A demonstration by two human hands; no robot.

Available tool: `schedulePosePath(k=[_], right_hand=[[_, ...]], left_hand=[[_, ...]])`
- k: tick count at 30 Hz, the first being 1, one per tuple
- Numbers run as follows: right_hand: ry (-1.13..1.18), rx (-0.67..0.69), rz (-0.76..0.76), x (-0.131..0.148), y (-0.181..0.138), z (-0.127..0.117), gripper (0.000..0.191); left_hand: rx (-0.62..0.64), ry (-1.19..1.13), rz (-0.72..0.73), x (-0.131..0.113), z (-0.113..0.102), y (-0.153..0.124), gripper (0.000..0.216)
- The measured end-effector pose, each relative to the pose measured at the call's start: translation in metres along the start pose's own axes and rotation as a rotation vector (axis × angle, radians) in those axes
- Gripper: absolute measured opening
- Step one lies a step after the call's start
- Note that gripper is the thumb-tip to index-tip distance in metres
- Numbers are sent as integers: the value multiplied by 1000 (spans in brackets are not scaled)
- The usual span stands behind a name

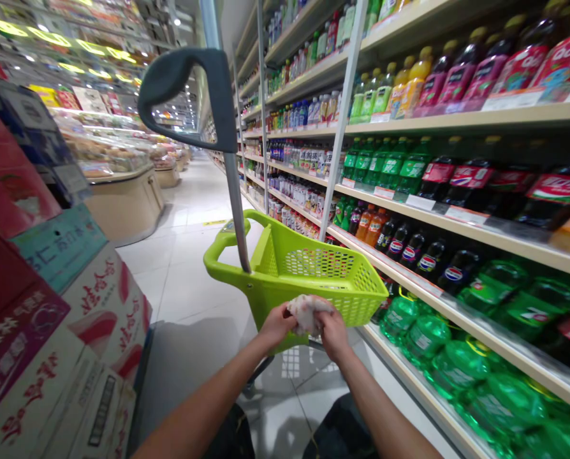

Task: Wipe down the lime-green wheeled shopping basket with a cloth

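A crumpled, pale cloth [305,313] with faint reddish specks is bunched between my two hands. My left hand [279,324] pinches its left side, and my right hand [331,326] grips its right side. Both hands are just in front of a lime-green shopping basket cart [266,280], near its side wall; whether the cloth touches the wall I cannot tell. Perforated sides and a flat green floor show in the basket. From its left end rises a metal pole [237,210] with a dark grey loop handle [225,102].
Shelves [409,124] of drink bottles line the right side, with large green bottles [500,401] on the lowest level. Stacked cartons [98,312] stand close on the left. A tiled aisle [189,191] runs ahead past a curved display counter [122,204].
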State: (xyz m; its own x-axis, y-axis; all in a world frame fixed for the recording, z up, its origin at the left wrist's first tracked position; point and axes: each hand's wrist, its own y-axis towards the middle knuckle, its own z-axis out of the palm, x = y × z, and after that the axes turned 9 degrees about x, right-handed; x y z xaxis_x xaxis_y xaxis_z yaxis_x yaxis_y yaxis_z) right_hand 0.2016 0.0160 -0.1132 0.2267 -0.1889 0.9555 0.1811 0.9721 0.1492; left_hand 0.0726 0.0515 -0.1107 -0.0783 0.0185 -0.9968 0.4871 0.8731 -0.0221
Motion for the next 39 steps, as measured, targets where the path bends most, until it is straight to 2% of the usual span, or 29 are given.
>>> schedulePosePath(k=[3, 5, 10, 13, 15, 19, 22, 24, 25, 28, 30, 32, 35, 37, 39], right_hand=[[-94, -82, -61, -9, 3, -3, 36], [-234, -116, -152, -21, 1, -4, 39], [-872, -3, -483, -46, -17, -4, 47], [-1211, 87, -556, -51, -30, -7, 58], [-1335, 118, -586, -52, -33, -10, 64], [-1358, 253, -703, -50, -23, -22, 57], [-1349, 322, -745, -42, -6, -29, 52], [-1368, 250, -763, -32, 9, -32, 50], [-1385, 182, -762, -28, 16, -33, 48], [-1447, -2, -735, -29, 33, -37, 46], [-1491, 23, -750, -45, 33, -45, 46], [-1529, 116, -776, -70, 23, -56, 46], [-1557, 176, -762, -96, 5, -72, 46], [-1558, 122, -703, -92, 2, -78, 47], [-1548, -2, -633, -74, 9, -80, 49]], left_hand=[[-52, -207, -102, 5, 10, 0, 21], [-53, -299, -139, 7, 16, -1, 18], [26, -688, -168, 10, 28, -6, 27], [58, -666, -162, 12, 30, -8, 36], [59, -605, -205, 14, 29, -9, 38], [11, -409, -238, 14, 22, -6, 35], [8, -284, -254, 3, 15, -4, 31], [15, -173, -228, -11, 12, -1, 27], [-1, -50, -159, -19, 10, 0, 25], [-154, 565, 198, -38, 2, 6, 28], [-243, 979, 358, -40, -5, 8, 35], [-234, 1267, 391, -33, -13, 9, 41], [-168, 1488, 391, -17, -22, 9, 49], [-171, 1543, 373, -10, -21, 10, 52], [-161, 1565, 354, -7, -15, 12, 53]])
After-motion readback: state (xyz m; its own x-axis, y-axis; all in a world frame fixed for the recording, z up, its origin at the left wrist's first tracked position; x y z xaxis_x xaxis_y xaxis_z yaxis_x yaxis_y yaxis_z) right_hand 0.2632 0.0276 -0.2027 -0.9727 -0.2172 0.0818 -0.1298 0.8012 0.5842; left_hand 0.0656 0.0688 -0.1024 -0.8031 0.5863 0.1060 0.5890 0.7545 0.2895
